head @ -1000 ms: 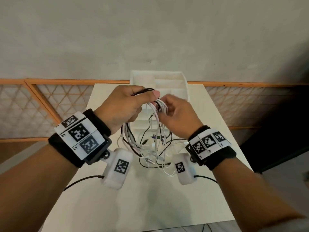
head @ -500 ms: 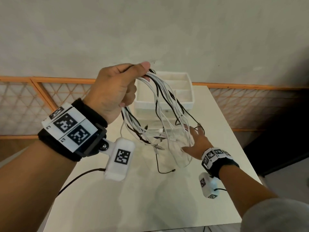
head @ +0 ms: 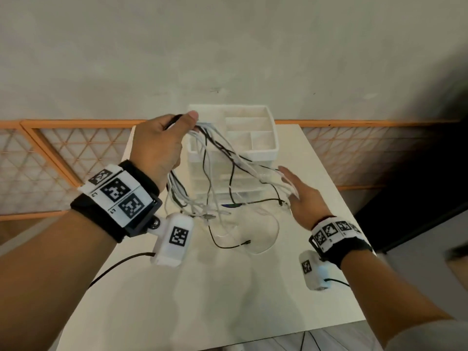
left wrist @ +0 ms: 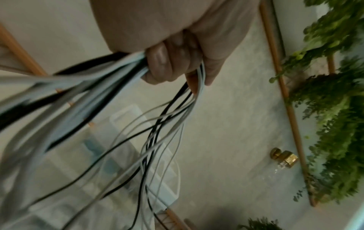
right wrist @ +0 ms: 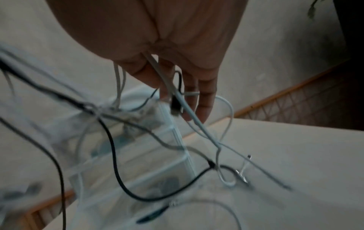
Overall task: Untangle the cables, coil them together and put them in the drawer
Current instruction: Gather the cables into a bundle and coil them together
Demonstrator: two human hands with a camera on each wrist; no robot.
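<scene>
Holding the cables [head: 202, 148] bunched above the worktop [head: 215, 287], left hand [head: 159, 145] fingers curl tight round them; right hand [head: 302, 196] fingers spread straight, combing the hanging strands. Risk: a plug snagging on the drawer unit [head: 263, 153] just behind, tightening knots. Open room lies toward the near worktop edge.

The cables [head: 215, 158] hang from the left hand's fingers [left wrist: 163, 62], trailing rightward across the right hand's fingers [right wrist: 204, 96]. Behind them (on the table [head: 228, 287]) stands the drawer unit [head: 263, 153].
</scene>
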